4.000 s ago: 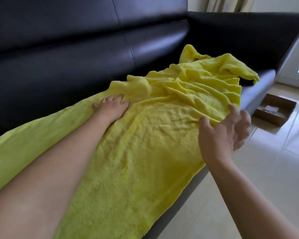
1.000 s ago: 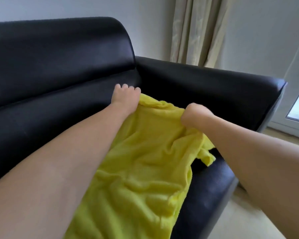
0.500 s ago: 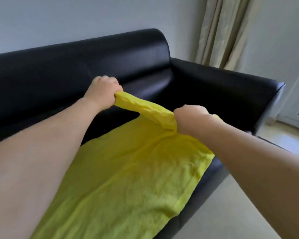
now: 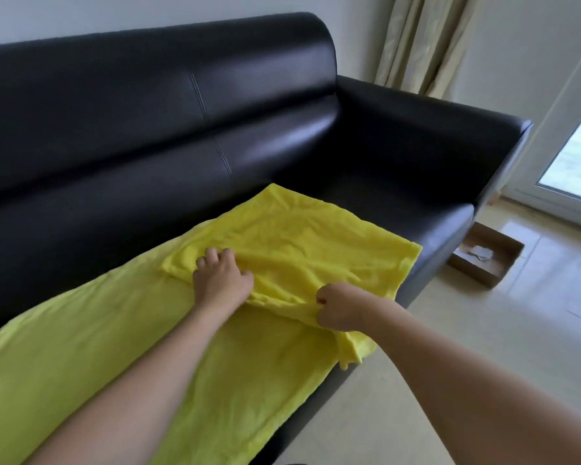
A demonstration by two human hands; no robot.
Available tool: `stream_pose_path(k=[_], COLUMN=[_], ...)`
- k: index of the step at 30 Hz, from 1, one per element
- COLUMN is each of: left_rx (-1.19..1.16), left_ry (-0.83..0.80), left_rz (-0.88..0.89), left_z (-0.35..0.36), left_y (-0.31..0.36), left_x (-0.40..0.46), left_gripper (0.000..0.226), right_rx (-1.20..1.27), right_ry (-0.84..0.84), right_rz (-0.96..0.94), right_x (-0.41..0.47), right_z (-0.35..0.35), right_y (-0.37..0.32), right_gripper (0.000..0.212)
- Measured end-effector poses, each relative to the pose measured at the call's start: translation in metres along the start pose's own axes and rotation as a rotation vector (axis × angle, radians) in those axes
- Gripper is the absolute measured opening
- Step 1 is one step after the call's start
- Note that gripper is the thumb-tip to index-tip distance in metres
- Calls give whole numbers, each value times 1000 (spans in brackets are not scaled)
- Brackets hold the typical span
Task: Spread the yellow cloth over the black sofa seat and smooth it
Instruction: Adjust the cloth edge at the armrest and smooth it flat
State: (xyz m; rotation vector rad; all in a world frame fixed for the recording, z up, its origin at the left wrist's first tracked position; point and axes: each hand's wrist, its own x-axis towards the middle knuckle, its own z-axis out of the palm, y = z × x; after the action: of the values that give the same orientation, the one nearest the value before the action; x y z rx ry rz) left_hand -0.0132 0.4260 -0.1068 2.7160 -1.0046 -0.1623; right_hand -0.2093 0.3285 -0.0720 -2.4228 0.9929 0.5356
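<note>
Yellow cloth [image 4: 121, 347] on sofa seat [image 4: 426, 226] | left hand [image 4: 220, 280] presses flat | right hand [image 4: 337, 307] grip pinches fold

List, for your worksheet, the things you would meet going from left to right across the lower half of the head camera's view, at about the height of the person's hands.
yellow cloth → left hand → right hand → black sofa seat → cardboard tray on the floor

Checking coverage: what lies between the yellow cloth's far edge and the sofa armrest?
Bare black seat: the head view shows nothing between the yellow cloth and the armrest.
</note>
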Motion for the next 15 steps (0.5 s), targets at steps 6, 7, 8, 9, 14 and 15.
stream_pose_path(k=[6,7,8,9,14,15], left_rx=[-29,-125,-283,-435,-635,-695], left_ry=[-333,-291,-229,-160,63,95], left_rz=[405,320,205,83,-572,-672], left_z=[14,11,8,5,1,-3], left_y=[12,7,2,-2,1,3], left_x=[-33,-29,-24,-19,-20,-20], left_gripper=[71,65,58,49,52,56], right_rx=[870,1033,1158,1248,1619,1582], right_ry=[115,210,312,379,118,117], right_rz=[129,222,363,518,720,726], right_x=[-18,-18,-16,-14,-11,-7], right_z=[-16,-16,-12,-6,24,27], right_y=[24,31,38,44,29,27], right_gripper=[40,46,54,65,50,50])
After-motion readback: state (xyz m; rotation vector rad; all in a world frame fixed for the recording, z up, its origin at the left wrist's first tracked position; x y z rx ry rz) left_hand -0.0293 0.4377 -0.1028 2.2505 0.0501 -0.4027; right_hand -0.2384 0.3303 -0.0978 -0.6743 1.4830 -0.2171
